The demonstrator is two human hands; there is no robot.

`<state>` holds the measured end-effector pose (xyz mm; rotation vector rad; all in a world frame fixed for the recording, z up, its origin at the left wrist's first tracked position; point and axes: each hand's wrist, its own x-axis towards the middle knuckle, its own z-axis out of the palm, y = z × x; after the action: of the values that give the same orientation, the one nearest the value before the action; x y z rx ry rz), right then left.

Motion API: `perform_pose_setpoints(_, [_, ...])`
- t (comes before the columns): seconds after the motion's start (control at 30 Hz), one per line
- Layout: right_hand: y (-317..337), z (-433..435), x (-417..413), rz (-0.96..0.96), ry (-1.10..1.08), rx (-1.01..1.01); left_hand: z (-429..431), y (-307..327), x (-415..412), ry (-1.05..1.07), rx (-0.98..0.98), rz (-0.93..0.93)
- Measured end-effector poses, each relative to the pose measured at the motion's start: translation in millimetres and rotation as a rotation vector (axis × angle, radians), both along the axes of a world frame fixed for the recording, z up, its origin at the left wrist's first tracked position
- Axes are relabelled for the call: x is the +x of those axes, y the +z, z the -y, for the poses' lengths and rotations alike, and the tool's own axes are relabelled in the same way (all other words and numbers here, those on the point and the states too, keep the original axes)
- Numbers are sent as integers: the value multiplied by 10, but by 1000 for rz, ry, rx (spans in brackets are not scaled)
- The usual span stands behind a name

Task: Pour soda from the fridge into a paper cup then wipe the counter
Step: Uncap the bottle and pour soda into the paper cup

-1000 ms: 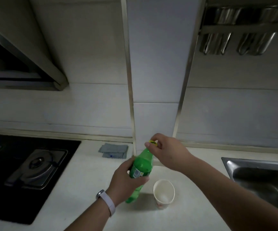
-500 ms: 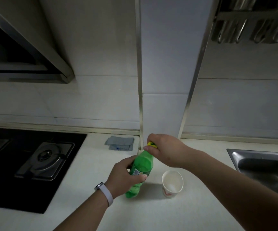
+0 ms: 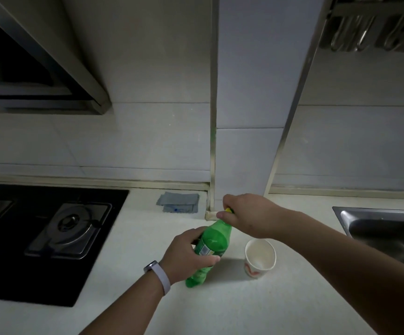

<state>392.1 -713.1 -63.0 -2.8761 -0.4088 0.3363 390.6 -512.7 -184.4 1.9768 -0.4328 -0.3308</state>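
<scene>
Centrally, in the head view, a green soda bottle (image 3: 214, 240) is seen with its base on the pale surface (image 3: 220, 310), tilted so that its neck leans away and to the right. Its labelled middle is wrapped by the left hand (image 3: 186, 256), whose grip is closed round the body; a pale band (image 3: 158, 274) is worn on that wrist. The yellow cap (image 3: 229, 210) at the bottle's top is pinched by the right hand (image 3: 247, 215), the grip curled over it so that only a sliver of yellow shows. Just right of the bottle, not touching it, a paper cup (image 3: 260, 258) is set upright, with a red mark on its side. Beyond the bottle and to its left, by the wall, a folded grey cloth (image 3: 179, 201) is laid. Well left of the bottle a black stove (image 3: 51, 238) is set into the surface; well right of it, a steel sink (image 3: 377, 228).
</scene>
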Motion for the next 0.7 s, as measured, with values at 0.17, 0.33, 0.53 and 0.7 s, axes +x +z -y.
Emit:
perform_pose_setpoints(0.17, [5,38,-87,-9,198,55,-81,-81,34,-37,-10,-10])
perform_pose_setpoints(0.33, [-21,14,-101,11,121,106,-145,-113,43,-58,-25,-27])
perform_pose_setpoints(0.53, [-87,-143,-91,9,-48,-25,-253,-158,55,-86,0,-18])
perform_pose_setpoints(0.7, [-144,-134,-222,-20,84,1,-319,-223,61,-127,19,-33])
